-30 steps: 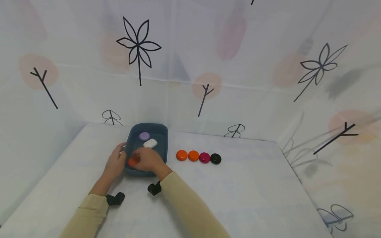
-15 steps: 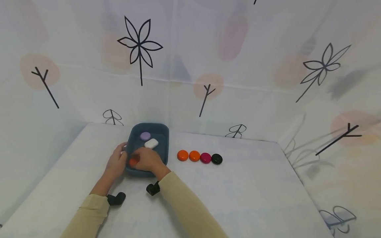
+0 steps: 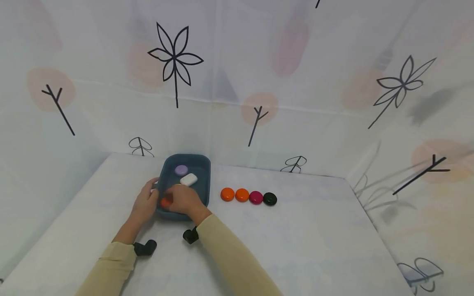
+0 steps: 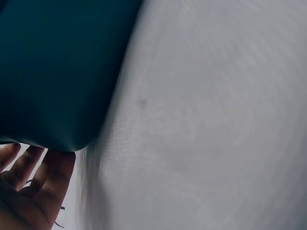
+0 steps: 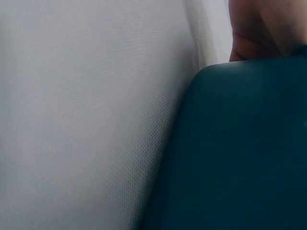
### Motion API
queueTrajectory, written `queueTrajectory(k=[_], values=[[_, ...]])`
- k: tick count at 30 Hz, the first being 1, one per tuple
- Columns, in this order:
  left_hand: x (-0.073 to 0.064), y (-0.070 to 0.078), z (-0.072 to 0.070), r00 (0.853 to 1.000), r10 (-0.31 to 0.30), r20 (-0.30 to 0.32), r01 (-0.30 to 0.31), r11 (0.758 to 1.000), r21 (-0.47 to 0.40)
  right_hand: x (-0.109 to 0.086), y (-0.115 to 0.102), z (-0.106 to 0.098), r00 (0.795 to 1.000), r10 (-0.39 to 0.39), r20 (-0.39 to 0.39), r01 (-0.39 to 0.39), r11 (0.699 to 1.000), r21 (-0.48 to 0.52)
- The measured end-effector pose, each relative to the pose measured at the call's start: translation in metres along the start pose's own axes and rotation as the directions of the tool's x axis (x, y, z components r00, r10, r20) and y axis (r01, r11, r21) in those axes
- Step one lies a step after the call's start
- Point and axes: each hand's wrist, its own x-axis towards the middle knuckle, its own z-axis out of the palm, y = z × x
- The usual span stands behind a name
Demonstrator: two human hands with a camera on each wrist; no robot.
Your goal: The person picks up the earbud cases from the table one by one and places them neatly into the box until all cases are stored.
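Observation:
A dark blue rectangular tray [image 3: 208, 176] stands on the table in the head view. My right hand [image 3: 184, 200] reaches over its near end, finger and thumb on a round orange disc [image 3: 166, 203] inside. Against the tray's left side lies my left hand [image 3: 145, 202], its fingers extended along the wall. In the left wrist view these fingertips [image 4: 61, 160] meet the tray's outer side [image 4: 57, 76]. The right wrist view has the tray wall [image 5: 240, 143] below part of my right hand [image 5: 268, 24]; its fingertips are hidden there.
Inside the tray also lie a lilac disc [image 3: 181, 170] and a white rounded piece [image 3: 189, 179]. To its right, a row holds two orange discs [image 3: 235, 195], a crimson disc [image 3: 256, 197] and a black disc [image 3: 270, 199]. A patterned cloth [image 3: 229, 82] hangs behind.
Both hands keep their places at the tray, and the discs stay where they were. The head view has shifted slightly.

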Motion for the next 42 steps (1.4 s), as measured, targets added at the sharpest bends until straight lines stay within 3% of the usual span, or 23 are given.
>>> queueTrajectory(k=[14,36,42], values=[[-0.0013,-0.0007,-0.0006,1.0,-0.004,-0.007,0.004,1.0,-0.003,0.0009,-0.0001,0.0005,0.999,-0.035,0.005,0.035,0.999,0.021],[0.0004,0.0025,-0.0008,1.0,0.004,-0.008,-0.004,1.0,0.0,-0.0006,0.0064,-0.0021,0.987,-0.087,-0.136,0.095,0.994,0.051],[0.001,0.0004,0.0001,1.0,-0.007,-0.009,0.007,1.0,0.007,-0.0047,0.0057,-0.0044,0.987,-0.023,-0.162,0.046,0.989,0.142]])
